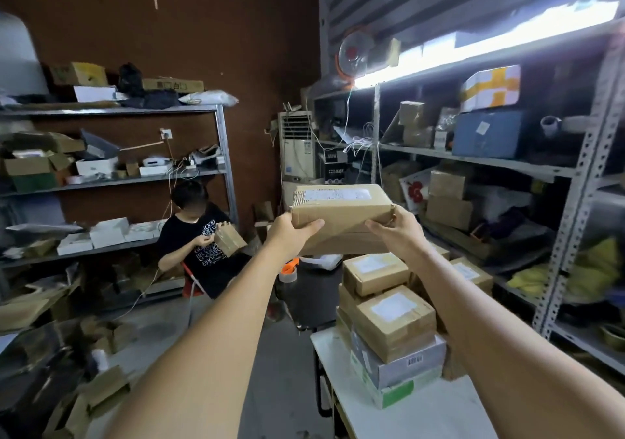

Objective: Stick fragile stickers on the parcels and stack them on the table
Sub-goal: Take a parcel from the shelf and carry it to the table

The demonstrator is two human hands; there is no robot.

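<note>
Evidently midway: the left hand and right hand grip one parcel by its ends, held above the stack on the table; several lie stacked, stickers indiscernible.

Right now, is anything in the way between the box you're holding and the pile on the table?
No. The left hand and right hand hold the box above the pile on the table; nothing visible lies between.
</note>
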